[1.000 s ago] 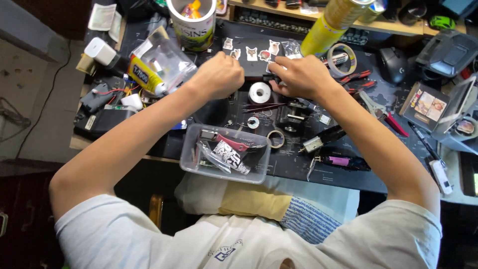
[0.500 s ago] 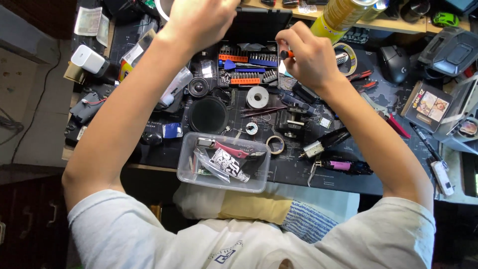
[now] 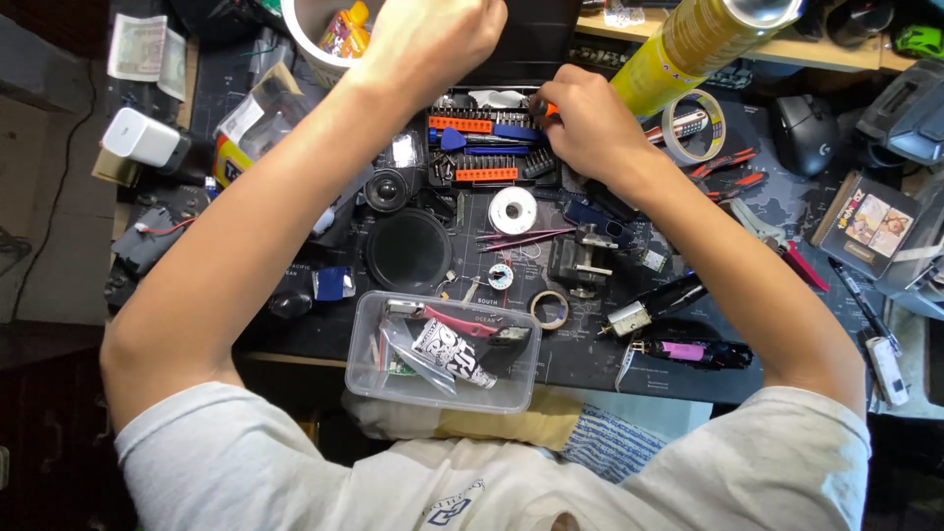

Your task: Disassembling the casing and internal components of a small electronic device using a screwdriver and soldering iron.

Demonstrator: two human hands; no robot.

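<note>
An open bit case (image 3: 487,147) with rows of orange and blue holders lies at the back of the dark desk mat (image 3: 590,364). Its black lid (image 3: 536,44) stands up behind it. My left hand (image 3: 433,39) is raised above the case, fingers closed in a fist at the lid's edge. My right hand (image 3: 585,123) rests on the case's right end, and its fingertips pinch a small orange-and-black piece (image 3: 543,106) there. What the palm covers is hidden.
A clear plastic tub (image 3: 442,349) of small parts sits at the front edge. Nearby are a round black lid (image 3: 408,251), a white spool (image 3: 512,209), a small vise (image 3: 580,258), tape rolls (image 3: 688,126), a yellow tube (image 3: 703,39), a mouse (image 3: 804,133) and a white cup (image 3: 329,34).
The case lid, flat under both hands a second ago, has swung up with my left hand. My right hand has moved down onto the case's right end.
</note>
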